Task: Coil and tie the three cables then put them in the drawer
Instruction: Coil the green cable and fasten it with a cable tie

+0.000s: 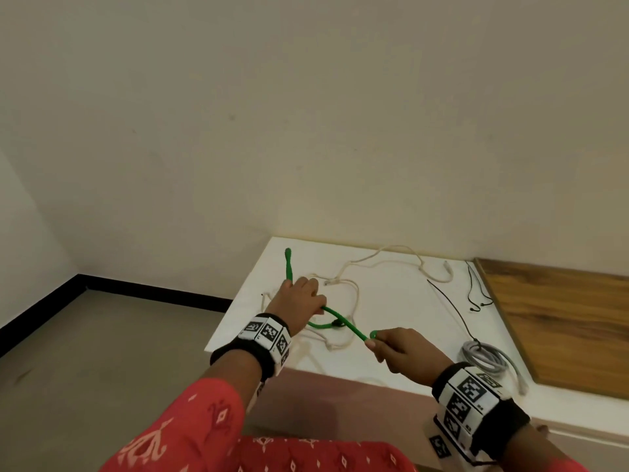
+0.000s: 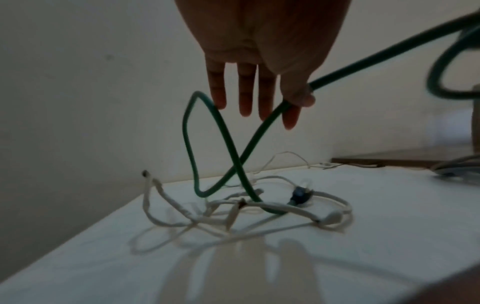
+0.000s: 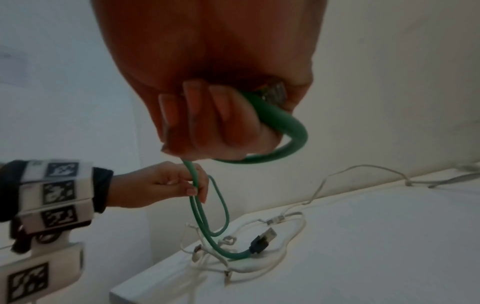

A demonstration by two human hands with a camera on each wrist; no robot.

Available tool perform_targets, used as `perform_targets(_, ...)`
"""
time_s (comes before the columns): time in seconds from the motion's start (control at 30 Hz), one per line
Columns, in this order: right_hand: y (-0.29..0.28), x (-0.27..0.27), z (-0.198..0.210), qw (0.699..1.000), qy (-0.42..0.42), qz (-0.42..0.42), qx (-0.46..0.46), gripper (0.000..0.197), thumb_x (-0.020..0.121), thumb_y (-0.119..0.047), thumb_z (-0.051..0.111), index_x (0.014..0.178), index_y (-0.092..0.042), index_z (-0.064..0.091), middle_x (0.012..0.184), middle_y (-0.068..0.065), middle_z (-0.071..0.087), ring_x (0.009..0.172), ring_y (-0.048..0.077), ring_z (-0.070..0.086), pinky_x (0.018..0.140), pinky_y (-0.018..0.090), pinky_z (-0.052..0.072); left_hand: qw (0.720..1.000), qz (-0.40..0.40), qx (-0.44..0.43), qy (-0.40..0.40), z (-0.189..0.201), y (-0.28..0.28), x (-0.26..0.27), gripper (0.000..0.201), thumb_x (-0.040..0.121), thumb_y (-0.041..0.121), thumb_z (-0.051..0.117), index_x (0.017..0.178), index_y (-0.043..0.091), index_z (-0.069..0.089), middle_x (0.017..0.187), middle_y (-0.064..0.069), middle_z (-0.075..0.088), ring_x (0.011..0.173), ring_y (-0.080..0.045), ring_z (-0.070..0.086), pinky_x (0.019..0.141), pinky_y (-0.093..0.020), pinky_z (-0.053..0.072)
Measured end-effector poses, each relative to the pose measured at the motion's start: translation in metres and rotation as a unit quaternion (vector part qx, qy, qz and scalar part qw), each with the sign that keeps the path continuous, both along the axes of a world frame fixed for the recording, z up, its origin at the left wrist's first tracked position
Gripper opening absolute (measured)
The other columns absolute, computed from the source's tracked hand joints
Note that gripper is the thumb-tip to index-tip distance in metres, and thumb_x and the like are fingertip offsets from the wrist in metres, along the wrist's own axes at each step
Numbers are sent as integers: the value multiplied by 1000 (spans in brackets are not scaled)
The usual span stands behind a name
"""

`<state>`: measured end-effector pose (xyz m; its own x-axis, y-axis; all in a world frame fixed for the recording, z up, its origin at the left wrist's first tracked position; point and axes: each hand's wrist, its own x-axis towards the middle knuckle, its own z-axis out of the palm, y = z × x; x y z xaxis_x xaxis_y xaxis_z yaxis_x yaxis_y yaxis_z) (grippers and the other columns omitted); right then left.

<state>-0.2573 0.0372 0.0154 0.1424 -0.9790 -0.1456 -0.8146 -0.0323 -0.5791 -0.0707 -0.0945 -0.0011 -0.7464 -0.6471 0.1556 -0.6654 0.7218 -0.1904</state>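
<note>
A green cable (image 1: 343,323) runs taut between my two hands above the white cabinet top (image 1: 401,311). My left hand (image 1: 299,298) pinches it between thumb and index finger (image 2: 296,100), the other fingers straight. A loop of the green cable (image 2: 226,139) hangs below that hand and its dark plug (image 3: 262,241) lies on the top. My right hand (image 1: 391,345) grips the other end in a fist (image 3: 207,123), with a short bend sticking out. A tangled white cable (image 1: 354,294) lies under the green one. A grey cable (image 1: 483,359) sits coiled at the front right.
A thin black cable (image 1: 449,304) trails across the right part of the top. A wooden surface (image 1: 561,318) adjoins the white top on the right. The wall runs right behind the top, and bare floor (image 1: 119,335) lies to the left.
</note>
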Motion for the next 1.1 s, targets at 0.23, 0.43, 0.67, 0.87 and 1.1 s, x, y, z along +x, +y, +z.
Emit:
perform_targets(0.23,-1,2,-6,999,24,3,-27,37,95,-34,40,63,-17,34,56,-2,37,58,19,41,60,31,33,988,81,85,98,15,-17,-10,21,98,21,34,113,16,48,97,-14,66,84,-33,61,66,-34,41)
perform_targets(0.43,-1,8,4,997,30,-21,-66,39,96,-34,37,61,-18,31,53,-2,37,52,16,36,59,32,31,926,26,113,360,58,-13,-9,13,89,13,52,99,21,54,88,-15,71,80,-35,64,72,-38,49)
perform_targets(0.67,3,23,24,993,-28,-46,-101,40,96,-31,38,58,-20,32,50,-6,38,45,9,37,54,24,31,907,-52,0,417,101,-1,3,13,82,7,60,90,18,58,99,-2,73,84,-23,70,75,-32,52)
perform_targets(0.87,20,39,43,949,-306,-46,-63,42,93,-32,43,55,-15,33,40,-11,29,36,6,22,38,15,22,917,-30,-243,315,128,21,42,14,78,29,58,72,19,66,48,2,62,39,-19,54,45,-23,42)
perform_targets(1.1,32,64,63,859,-511,-1,7,36,83,-36,39,51,-19,39,39,-8,26,34,6,15,39,17,11,908,-24,-288,302,148,42,83,22,83,32,52,80,16,67,54,0,62,45,-21,55,46,-22,38)
